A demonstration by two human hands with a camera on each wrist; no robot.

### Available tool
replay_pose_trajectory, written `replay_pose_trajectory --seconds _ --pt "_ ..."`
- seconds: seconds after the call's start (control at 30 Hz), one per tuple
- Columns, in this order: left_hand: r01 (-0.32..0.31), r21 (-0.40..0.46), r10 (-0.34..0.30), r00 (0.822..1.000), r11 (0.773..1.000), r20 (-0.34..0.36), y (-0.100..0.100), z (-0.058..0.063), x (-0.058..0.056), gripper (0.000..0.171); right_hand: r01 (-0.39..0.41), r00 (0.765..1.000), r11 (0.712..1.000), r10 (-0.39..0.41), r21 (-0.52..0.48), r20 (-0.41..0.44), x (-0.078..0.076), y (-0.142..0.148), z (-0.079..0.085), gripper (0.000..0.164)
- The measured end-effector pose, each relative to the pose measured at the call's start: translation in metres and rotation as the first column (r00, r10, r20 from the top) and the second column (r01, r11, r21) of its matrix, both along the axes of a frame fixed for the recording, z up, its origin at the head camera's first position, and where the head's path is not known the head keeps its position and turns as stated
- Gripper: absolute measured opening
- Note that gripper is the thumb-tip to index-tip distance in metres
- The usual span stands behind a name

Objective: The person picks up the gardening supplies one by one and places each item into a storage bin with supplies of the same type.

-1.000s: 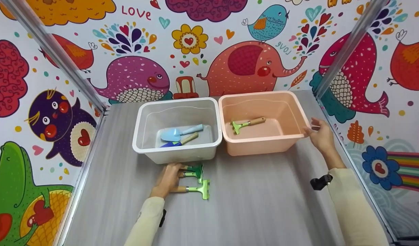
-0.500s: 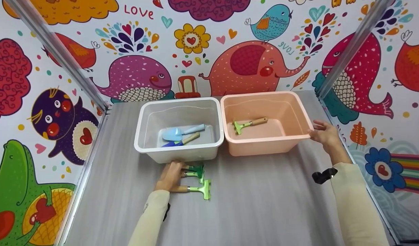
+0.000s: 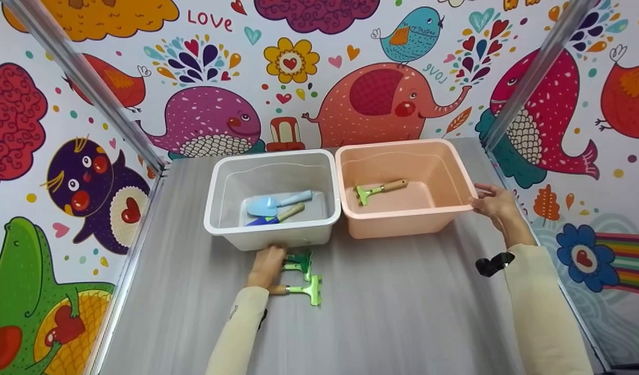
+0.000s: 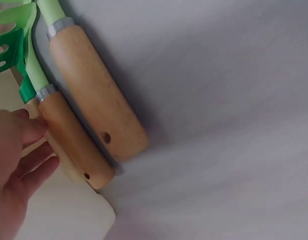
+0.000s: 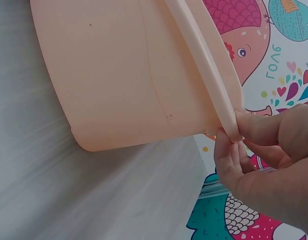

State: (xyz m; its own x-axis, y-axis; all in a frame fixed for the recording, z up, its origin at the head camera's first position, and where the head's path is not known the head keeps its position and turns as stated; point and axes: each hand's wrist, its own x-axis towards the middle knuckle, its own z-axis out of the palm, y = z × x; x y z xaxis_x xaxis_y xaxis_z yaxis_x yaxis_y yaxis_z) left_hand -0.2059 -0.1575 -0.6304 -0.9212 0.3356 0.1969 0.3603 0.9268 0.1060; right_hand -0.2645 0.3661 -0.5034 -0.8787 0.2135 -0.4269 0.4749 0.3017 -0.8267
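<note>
Just in front of the white bin (image 3: 275,239), my left hand (image 3: 267,265) reaches down to the wooden handles of several small garden tools. In the left wrist view its fingers (image 4: 41,167) pinch at the pale handle of a dark green hand rake (image 4: 11,50), partly hidden by the hand. Beside that handle lie a light green hand rake (image 4: 71,140) and a second light green rake (image 3: 301,289), nearest me in the head view. My right hand (image 3: 499,207) pinches the rim corner of the peach bin (image 5: 119,90) between thumb and fingers.
In the white bin lie a light blue trowel (image 3: 264,206) and a blue tool with a wooden handle (image 3: 290,211). A light green rake (image 3: 368,194) lies in the peach bin. Both bins stand side by side on the grey table (image 3: 392,312) before patterned walls.
My left hand has shifted slightly right along the tool handles, covering more of them. The right hand still grips the peach bin's rim. The bins and tools look unmoved.
</note>
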Motion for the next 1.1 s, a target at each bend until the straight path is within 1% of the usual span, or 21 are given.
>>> replay_pose_trajectory --seconds 0.07,0.17,0.27,0.33,0.37,0.4,0.43,0.47,0.57,0.6,0.63,0.67,0.7,0.73,0.8,0.9,0.97,1.03,1.1 --pt "-0.032 -0.059 0.03 0.999 0.998 -0.031 0.004 -0.003 0.001 0.009 -0.001 1.0 1.0 0.0 0.008 0.014 -0.001 -0.001 0.0 0.07" --pt "-0.063 -0.143 0.059 0.998 0.988 -0.033 0.008 -0.007 0.001 0.011 -0.007 1.0 1.0 0.007 0.0 0.022 -0.001 -0.002 0.0 0.07" --pt "-0.056 -0.204 0.055 0.998 0.977 -0.011 0.01 -0.009 0.001 0.011 -0.016 1.0 1.0 0.016 -0.006 0.023 -0.002 -0.002 -0.001 0.069" --pt "-0.051 -0.227 0.052 0.999 0.973 -0.001 0.009 -0.01 0.002 0.005 -0.021 1.0 1.0 0.021 -0.01 0.022 -0.001 -0.002 -0.001 0.068" --pt "-0.044 -0.239 0.044 0.999 0.97 -0.004 0.008 -0.01 0.002 0.008 -0.021 0.999 1.0 0.022 -0.013 0.025 -0.001 -0.002 -0.001 0.068" --pt "-0.042 -0.257 0.042 0.999 0.966 -0.006 0.007 -0.01 0.002 0.018 -0.021 0.999 1.0 0.022 -0.015 0.028 -0.001 -0.001 -0.001 0.068" --pt "-0.038 -0.27 0.037 0.999 0.962 -0.009 0.006 -0.01 0.003 0.023 -0.022 0.999 1.0 0.022 -0.016 0.031 -0.001 -0.001 -0.001 0.068" --pt "-0.036 -0.284 0.033 0.999 0.958 -0.017 0.005 -0.01 0.003 0.034 -0.022 0.999 1.0 0.022 -0.021 0.035 0.0 0.0 0.0 0.069" --pt "-0.026 -0.32 0.004 0.998 0.947 -0.07 0.003 -0.009 0.005 0.049 -0.022 0.999 0.999 0.023 -0.027 0.046 0.0 0.001 0.001 0.069" --pt "-0.024 -0.331 -0.007 0.996 0.943 -0.092 0.003 -0.009 0.005 0.049 -0.022 0.999 0.999 0.023 -0.026 0.047 0.0 0.001 0.001 0.069" --pt "-0.018 -0.337 -0.023 0.993 0.941 -0.118 0.003 -0.008 0.006 0.041 -0.022 0.999 0.999 0.023 -0.024 0.049 0.001 0.001 0.001 0.07" --pt "-0.015 -0.346 -0.037 0.989 0.938 -0.141 0.003 -0.007 0.006 0.038 -0.019 0.998 1.0 0.02 -0.024 0.053 0.001 0.001 0.002 0.07" --pt "-0.011 -0.348 -0.049 0.986 0.937 -0.161 0.003 -0.005 0.007 0.027 -0.016 0.998 1.0 0.017 -0.021 0.055 0.002 0.0 0.002 0.07" --pt "-0.01 -0.349 -0.056 0.983 0.937 -0.176 0.003 -0.003 0.007 0.022 -0.014 0.998 1.0 0.015 -0.018 0.056 0.002 0.0 0.001 0.07" --pt "-0.002 -0.349 -0.069 0.979 0.937 -0.19 0.003 0.0 0.008 0.006 -0.01 0.999 1.0 0.011 -0.019 0.05 0.003 -0.001 0.001 0.07" --pt "0.008 -0.331 -0.065 0.985 0.944 -0.159 0.003 0.007 0.01 0.006 -0.009 0.999 1.0 0.01 -0.019 0.035 0.003 -0.001 0.0 0.068" --pt "0.019 -0.298 -0.057 0.991 0.954 -0.119 0.002 0.011 0.012 0.006 -0.016 0.999 1.0 0.016 -0.02 0.032 0.003 0.0 -0.001 0.068" --pt "0.029 -0.241 -0.044 0.997 0.97 -0.056 0.002 0.016 0.014 0.006 -0.021 0.999 1.0 0.022 -0.022 0.041 0.003 0.001 -0.002 0.068" --pt "0.031 -0.159 -0.027 0.999 0.987 0.023 0.001 0.021 0.015 0.007 -0.027 0.998 0.999 0.029 -0.041 0.052 0.002 0.003 -0.002 0.069"
